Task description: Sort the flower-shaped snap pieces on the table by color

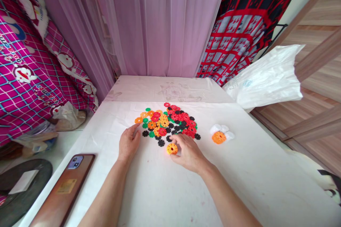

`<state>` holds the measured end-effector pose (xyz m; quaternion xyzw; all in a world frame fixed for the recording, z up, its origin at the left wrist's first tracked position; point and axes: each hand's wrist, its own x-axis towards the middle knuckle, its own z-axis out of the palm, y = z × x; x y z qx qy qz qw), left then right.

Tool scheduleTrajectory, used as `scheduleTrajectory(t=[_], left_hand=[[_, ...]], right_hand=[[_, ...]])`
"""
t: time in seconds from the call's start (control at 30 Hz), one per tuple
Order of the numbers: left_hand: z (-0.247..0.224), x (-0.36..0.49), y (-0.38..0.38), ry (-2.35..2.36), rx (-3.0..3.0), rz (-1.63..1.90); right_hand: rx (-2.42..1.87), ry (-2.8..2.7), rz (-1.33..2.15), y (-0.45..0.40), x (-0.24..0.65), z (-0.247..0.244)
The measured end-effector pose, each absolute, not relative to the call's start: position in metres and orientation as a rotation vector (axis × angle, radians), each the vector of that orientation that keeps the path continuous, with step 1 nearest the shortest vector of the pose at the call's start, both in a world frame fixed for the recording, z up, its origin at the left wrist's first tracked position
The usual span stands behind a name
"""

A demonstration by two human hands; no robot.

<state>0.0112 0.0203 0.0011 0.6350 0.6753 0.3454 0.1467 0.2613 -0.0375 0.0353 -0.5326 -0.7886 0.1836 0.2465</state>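
A heap of flat notched plastic discs, the snowflake kind, in red (183, 116), black (161, 143), orange (151, 125) and green (145, 125), lies mid-table. At its near edge my right hand (188, 150) curls thumb and fingers around a small stack of yellow-orange discs (172, 148). My left hand (129, 142) is at the heap's left side, thumb and forefinger apart. Its fingertips are close to an orange disc (138, 120); whether they touch it I cannot tell.
White discs with an orange one (218, 137) sit to the right. A phone (65, 189) lies at the table's left edge. A white plastic bag (266, 76) stands at the right edge. Purple curtains (160, 25) hang behind the cloth-covered table (170, 191).
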Motion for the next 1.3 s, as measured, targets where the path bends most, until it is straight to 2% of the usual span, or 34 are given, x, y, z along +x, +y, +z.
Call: scheduleTrajectory(t=[0.27,0.5,0.83,1.03,1.3], left_hand=[[0.000,0.011,0.021,1.946,1.836,1.004],[-0.001,0.010,0.021,1.941,1.828,0.993],[-0.004,0.010,0.022,1.901,1.844,1.033],[-0.003,0.010,0.021,1.912,1.831,1.020],[-0.006,0.009,0.022,1.901,1.828,1.029]], right_hand=[[-1.477,-2.122,0.457,-0.008,0.262,0.045],[-1.467,-2.416,0.424,0.036,0.229,0.052],[-1.700,-2.415,0.265,0.036,0.246,0.051],[-1.397,-2.596,0.287,0.046,0.223,0.057],[-1.427,-2.563,0.364,0.048,0.215,0.052]])
